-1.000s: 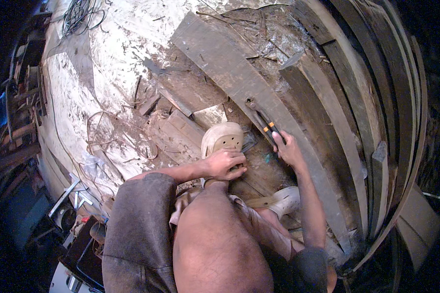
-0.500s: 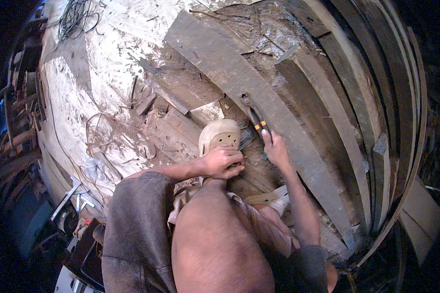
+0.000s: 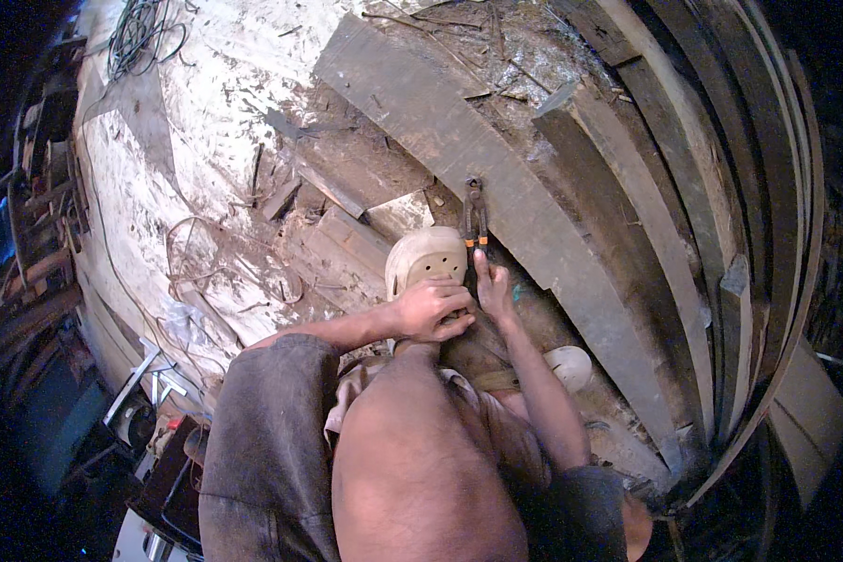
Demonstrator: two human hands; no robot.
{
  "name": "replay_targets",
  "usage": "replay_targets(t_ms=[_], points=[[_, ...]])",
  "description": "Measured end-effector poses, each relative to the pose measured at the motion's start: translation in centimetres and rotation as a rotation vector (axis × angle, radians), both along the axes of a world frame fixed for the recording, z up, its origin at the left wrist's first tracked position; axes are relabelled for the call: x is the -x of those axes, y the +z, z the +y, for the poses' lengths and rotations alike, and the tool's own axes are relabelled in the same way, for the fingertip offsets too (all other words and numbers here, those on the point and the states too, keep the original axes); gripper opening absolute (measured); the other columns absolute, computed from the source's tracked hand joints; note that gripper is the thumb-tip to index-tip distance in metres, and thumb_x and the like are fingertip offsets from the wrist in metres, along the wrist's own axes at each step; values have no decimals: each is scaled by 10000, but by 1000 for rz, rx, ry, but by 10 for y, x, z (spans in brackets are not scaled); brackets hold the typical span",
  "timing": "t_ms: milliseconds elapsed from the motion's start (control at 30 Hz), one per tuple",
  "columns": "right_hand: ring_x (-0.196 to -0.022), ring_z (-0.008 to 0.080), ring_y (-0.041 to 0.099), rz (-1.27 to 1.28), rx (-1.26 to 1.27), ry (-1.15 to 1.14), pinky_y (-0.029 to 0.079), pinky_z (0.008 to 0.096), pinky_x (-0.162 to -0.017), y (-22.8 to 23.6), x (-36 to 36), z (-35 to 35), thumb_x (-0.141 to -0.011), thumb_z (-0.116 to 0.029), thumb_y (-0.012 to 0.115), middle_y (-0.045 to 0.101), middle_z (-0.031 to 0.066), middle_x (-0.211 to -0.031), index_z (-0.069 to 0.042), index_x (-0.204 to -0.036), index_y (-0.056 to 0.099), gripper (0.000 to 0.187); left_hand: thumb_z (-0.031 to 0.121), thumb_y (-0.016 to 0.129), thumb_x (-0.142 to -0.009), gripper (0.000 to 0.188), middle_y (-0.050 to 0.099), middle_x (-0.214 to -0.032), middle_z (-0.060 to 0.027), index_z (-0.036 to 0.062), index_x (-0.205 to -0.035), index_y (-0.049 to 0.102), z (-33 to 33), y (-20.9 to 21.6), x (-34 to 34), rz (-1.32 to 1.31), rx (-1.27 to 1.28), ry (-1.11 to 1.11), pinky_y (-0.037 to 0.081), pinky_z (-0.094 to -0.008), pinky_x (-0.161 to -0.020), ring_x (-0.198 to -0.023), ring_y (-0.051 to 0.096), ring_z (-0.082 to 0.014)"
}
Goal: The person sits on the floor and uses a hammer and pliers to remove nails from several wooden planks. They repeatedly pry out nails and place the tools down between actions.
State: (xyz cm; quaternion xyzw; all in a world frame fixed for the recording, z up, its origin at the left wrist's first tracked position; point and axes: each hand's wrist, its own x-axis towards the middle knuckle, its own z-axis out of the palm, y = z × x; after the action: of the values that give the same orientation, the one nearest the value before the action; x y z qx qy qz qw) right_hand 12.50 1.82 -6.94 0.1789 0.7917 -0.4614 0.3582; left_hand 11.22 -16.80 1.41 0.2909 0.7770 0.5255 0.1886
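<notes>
My right hand [image 3: 494, 288] is wrapped round the handles of a pair of pincers [image 3: 477, 214] with black and orange grips. The jaws rest on the face of a long grey wooden plank [image 3: 440, 122], by a small dark spot, maybe a nail or a hole; I cannot tell which. My left hand [image 3: 434, 309] is closed with curled fingers over the heel side of a cream clog [image 3: 425, 257] on my foot, next to my right hand. What its fingers hold, if anything, is hidden.
More long boards [image 3: 628, 169] lie side by side on the right. Wood scraps [image 3: 332, 187] and dirt cover the ground near the clog. A coil of dark wire [image 3: 145, 37] lies on the pale sheet at the far left. A metal frame [image 3: 140, 379] stands at the lower left.
My right hand has swung to the left with the pincers, so their handles now point almost straight toward me. The jaws stay at the same spot on the plank, and my left hand has barely moved.
</notes>
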Motion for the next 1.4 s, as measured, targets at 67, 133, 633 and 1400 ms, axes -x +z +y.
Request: replay_targets(t_ms=[67,133,633,1400], points=[[-608,197,474,1,55,-56,415,431,-585,-7,1,1,-914,-601,496,517,170,-603,61,-726,588,695,188,674,-806,175,569,-780,-141,47,-832,572,2,-1,1,-13,-7,-4,477,-428,-708,-771,597,-337],[-636,192,489,103,95,-165,410,423,-588,-31,-6,-4,-924,-576,501,555,191,-661,55,-776,608,658,184,675,-803,176,569,-775,-139,46,-830,568,7,-2,4,0,-24,-17,479,-424,-701,-762,597,-338],[-745,394,615,133,45,-71,461,464,-669,-11,-2,-3,-893,-601,513,627,277,-754,74,-957,656,693,218,680,-806,221,570,-780,-136,42,-837,550,4,0,3,-11,-6,-35,482,-430,-702,-759,593,-337],[-607,204,551,-219,77,-242,447,369,-562,65,21,-20,-916,-630,455,570,102,-667,63,-1014,570,709,193,687,-800,202,585,-787,-142,34,-844,569,2,5,4,7,7,5,481,-421,-701,-752,596,-339]])
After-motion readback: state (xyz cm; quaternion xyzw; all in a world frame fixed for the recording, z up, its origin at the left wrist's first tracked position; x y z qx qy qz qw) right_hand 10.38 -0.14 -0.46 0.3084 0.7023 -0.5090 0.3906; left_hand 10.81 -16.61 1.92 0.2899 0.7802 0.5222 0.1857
